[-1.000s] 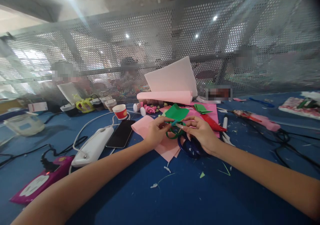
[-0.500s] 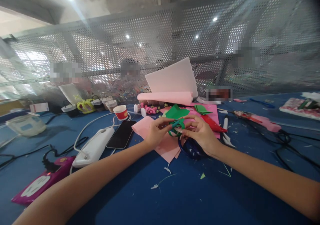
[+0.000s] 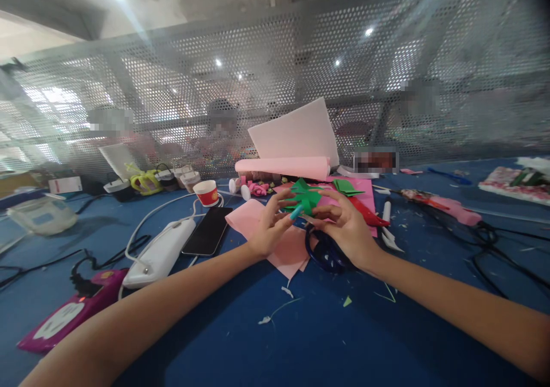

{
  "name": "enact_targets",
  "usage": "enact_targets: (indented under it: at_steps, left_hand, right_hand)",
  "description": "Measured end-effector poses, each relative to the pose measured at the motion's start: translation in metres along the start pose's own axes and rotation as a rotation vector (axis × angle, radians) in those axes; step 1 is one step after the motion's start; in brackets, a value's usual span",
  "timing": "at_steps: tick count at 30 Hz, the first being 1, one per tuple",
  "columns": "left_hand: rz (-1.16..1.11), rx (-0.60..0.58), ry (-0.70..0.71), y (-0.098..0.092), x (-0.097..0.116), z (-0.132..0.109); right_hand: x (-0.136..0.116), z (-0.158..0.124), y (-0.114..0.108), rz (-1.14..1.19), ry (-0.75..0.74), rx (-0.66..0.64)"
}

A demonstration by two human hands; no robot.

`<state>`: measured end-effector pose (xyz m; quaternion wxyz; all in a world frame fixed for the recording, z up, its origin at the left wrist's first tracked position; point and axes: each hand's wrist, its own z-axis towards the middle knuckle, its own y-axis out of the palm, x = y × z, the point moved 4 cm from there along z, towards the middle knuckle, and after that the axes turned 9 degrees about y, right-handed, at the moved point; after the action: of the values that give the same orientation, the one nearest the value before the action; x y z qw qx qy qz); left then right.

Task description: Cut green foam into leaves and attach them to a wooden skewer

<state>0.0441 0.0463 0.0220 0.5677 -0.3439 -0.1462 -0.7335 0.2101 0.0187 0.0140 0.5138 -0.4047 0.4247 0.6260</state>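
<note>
My left hand (image 3: 268,229) and my right hand (image 3: 350,232) meet over the middle of the table, fingers curled around a green cut-out (image 3: 306,197) with pointed lobes. The cut-out seems held at its two sides, and my fingers cover part of its edge. My left thumb, with a bright blue nail, touches its near side. Below my right hand lie the dark blue loops of what look like scissors handles (image 3: 326,255). A pale pink sheet (image 3: 292,252) is beneath my hands, partly folded over at the left. Folded green pieces (image 3: 347,187) rest on a brighter pink sheet (image 3: 367,188) behind.
To the left are a black phone (image 3: 208,232), a white power strip (image 3: 161,255), a red paper cup (image 3: 206,193) and a purple plugged-in box (image 3: 71,318). A pink glue gun (image 3: 455,209) with black cables lies right. A pink roll (image 3: 283,168) stands before the mesh panel (image 3: 275,72).
The green cut-out has turned, and its lobes now spread upward between my hands. My left fingers have opened wider around it, with the thumb straighter. Both forearms stay nearly in place.
</note>
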Motion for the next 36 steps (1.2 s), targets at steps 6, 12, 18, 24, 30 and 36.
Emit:
enact_targets:
  at_steps: [6,12,18,24,30,36]
  left_hand:
    - [-0.039,-0.057,-0.104,0.002,-0.009,0.000]
    - [-0.189,-0.105,-0.146,0.007,-0.007,0.003]
    - [-0.163,0.005,-0.151,-0.001,-0.011,0.004]
    - [-0.123,0.033,-0.146,-0.003,-0.010,0.005]
    - [-0.164,-0.006,-0.143,-0.001,-0.013,0.002]
    - [-0.118,-0.017,-0.141,-0.001,-0.015,0.002]
  right_hand:
    - [-0.008,-0.009,0.008,-0.054,-0.015,-0.053]
    - [-0.004,-0.008,0.009,-0.053,0.019,-0.138]
    - [-0.003,-0.008,0.012,-0.076,0.013,-0.209]
    - [-0.004,-0.005,0.000,-0.099,-0.095,0.090]
    - [0.012,0.006,-0.008,-0.083,0.071,0.127]
    - [0.013,0.008,-0.010,0.006,0.113,0.146]
